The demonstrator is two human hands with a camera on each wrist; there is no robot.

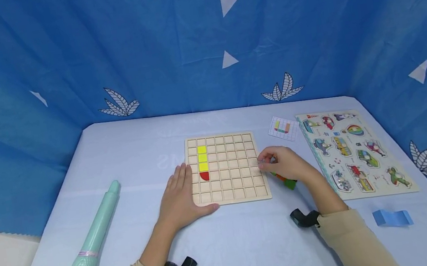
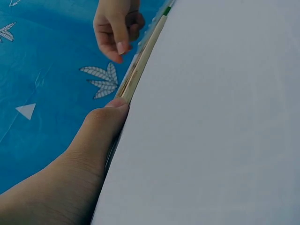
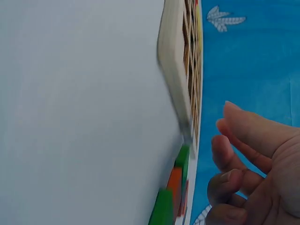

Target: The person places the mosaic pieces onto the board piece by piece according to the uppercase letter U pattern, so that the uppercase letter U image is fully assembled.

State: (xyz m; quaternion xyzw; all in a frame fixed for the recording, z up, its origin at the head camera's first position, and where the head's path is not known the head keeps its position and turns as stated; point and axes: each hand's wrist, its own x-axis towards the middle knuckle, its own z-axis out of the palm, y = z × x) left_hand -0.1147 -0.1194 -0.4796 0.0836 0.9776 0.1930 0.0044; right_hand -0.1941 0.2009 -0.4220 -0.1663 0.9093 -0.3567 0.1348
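Observation:
A wooden grid board (image 1: 232, 167) lies mid-table. Three yellow squares (image 1: 202, 158) form a column near its left side, with a red rounded piece (image 1: 205, 176) just below them. My left hand (image 1: 180, 200) lies along the board's left edge, fingers straight, thumb stretched along the front edge; the left wrist view shows the thumb (image 2: 117, 103) at the rim. My right hand (image 1: 284, 162) hovers at the board's right edge with loosely bent fingers. Nothing shows between its thumb and fingertips (image 3: 226, 126). Green and orange blocks (image 3: 174, 180) lie below it, partly covered by it in the head view.
Behind the right hand lies a small pattern card (image 1: 283, 128). A picture puzzle board (image 1: 357, 153) takes up the right side, with a blue curved piece (image 1: 393, 218) in front of it. On the left rests a mint-green toy microphone (image 1: 92, 238). Blue curtain surrounds the white table.

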